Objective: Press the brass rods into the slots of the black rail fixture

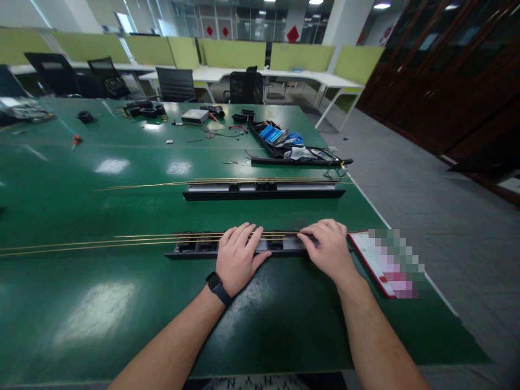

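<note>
A long black channel-shaped rail lies crosswise on the green table, with dark blocks along its inside. Several thin brass-coloured rods rest along this rail and stick out far past its left end. My left hand, with a dark watch on the wrist, lies across the rods and the rail's middle, fingers stretched and thumb apart. Near the rail's right end, my right hand pinches the tip of one rod between thumb and forefinger. Its other fingers are bent, and the hand covers part of the rail.
Farther back lies a second rail with more brass rods on it. Behind it, a black tray holds blue parts and cables. A red-edged clipboard sits by the table's right edge. An orange-handled tool is at the far left.
</note>
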Motion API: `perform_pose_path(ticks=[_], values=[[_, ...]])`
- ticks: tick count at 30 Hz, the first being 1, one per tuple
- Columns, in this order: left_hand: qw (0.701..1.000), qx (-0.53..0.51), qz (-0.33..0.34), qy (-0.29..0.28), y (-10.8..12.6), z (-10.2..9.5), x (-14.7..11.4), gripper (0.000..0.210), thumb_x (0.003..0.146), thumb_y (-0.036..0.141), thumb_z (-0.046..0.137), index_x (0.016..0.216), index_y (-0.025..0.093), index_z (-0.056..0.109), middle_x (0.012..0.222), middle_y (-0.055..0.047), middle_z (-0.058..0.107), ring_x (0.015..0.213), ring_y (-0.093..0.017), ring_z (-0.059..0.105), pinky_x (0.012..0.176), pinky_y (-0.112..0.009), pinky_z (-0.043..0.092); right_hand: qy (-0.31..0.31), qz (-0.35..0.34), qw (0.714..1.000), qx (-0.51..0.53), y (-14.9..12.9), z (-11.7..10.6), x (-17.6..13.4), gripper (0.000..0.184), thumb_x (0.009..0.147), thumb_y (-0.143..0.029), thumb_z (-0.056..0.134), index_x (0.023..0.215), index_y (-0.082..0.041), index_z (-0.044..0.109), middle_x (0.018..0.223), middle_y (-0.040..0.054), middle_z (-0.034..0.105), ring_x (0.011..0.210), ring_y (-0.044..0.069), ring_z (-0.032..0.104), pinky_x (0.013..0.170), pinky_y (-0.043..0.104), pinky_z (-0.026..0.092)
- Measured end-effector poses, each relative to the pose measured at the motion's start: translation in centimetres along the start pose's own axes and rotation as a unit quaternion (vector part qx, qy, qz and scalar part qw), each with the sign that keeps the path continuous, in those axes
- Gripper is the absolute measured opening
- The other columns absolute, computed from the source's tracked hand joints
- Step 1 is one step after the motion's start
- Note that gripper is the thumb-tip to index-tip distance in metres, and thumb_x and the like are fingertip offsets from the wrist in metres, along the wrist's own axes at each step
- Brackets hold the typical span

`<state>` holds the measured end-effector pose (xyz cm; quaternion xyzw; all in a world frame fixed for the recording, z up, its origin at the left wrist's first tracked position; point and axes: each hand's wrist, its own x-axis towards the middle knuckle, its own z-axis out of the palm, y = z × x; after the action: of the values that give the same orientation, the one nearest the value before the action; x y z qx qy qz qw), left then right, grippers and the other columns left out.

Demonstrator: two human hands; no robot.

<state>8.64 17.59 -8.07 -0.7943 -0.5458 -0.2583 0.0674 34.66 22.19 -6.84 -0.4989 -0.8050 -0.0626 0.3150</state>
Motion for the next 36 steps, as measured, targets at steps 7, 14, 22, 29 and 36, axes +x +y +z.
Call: perform_pose_path(ticks=[7, 14, 22, 29, 36], values=[[1.0, 0.001, -0.005, -0.009, 0.4, 0.1, 0.4, 0.054, 0.099, 0.055, 0.056, 0.141, 0.022, 0.06, 0.139, -0.011, 0.068, 0.135, -0.03, 0.057, 0.113, -0.049, 0.037, -0.003, 0.011, 1.0, -0.007, 0.2, -0.1, 0.0, 0.009, 0.093, -0.031, 0.07, 0.088, -0.024, 0.074, 0.089, 0.0022, 0.076, 0.098, 0.024, 0.059, 0.091, 0.043, 0.034], [0.999, -0.002, -0.021, -0.03, 0.9, -0.5, 0.7, 0.055, 0.097, 0.055, 0.06, 0.143, 0.023, 0.058, 0.134, -0.011, 0.069, 0.134, -0.03, 0.057, 0.112, -0.05, 0.037, -0.001, 0.019, 1.0, 0.002, 0.3, -0.2, -0.2, 0.009, 0.093, -0.032, 0.071, 0.088, -0.024, 0.074, 0.089, 0.0023, 0.076, 0.099, 0.024, 0.059, 0.091, 0.043, 0.034], [0.998, -0.003, -0.006, -0.069, 1.5, -0.7, 2.0, 0.053, 0.096, 0.053, 0.064, 0.138, 0.021, 0.059, 0.131, -0.01, 0.07, 0.134, -0.03, 0.056, 0.117, -0.051, 0.034, 0.001, 0.015, 1.0, 0.0, 0.3, -0.1, -0.1, 0.01, 0.093, -0.032, 0.07, 0.088, -0.025, 0.074, 0.089, 0.0021, 0.076, 0.099, 0.025, 0.058, 0.091, 0.043, 0.034], [0.996, -0.015, -0.007, -0.088, 2.2, -0.3, 3.0, 0.032, 0.097, 0.042, 0.066, 0.123, 0.024, 0.063, 0.121, -0.006, 0.073, 0.118, -0.025, 0.064, 0.11, -0.049, 0.038, 0.007, 0.013, 1.0, 0.0, 0.4, -0.1, -0.2, 0.011, 0.093, -0.032, 0.07, 0.088, -0.025, 0.074, 0.089, 0.0023, 0.075, 0.099, 0.024, 0.058, 0.091, 0.043, 0.034], [0.996, -0.009, -0.012, -0.093, 2.5, -0.5, 3.0, 0.032, 0.097, 0.043, 0.065, 0.124, 0.025, 0.062, 0.12, -0.006, 0.073, 0.116, -0.025, 0.064, 0.105, -0.048, 0.038, 0.001, 0.015, 1.0, -0.005, 0.6, -0.4, -0.3, 0.011, 0.093, -0.032, 0.068, 0.089, -0.024, 0.074, 0.09, 0.003, 0.076, 0.099, 0.024, 0.058, 0.091, 0.043, 0.033]])
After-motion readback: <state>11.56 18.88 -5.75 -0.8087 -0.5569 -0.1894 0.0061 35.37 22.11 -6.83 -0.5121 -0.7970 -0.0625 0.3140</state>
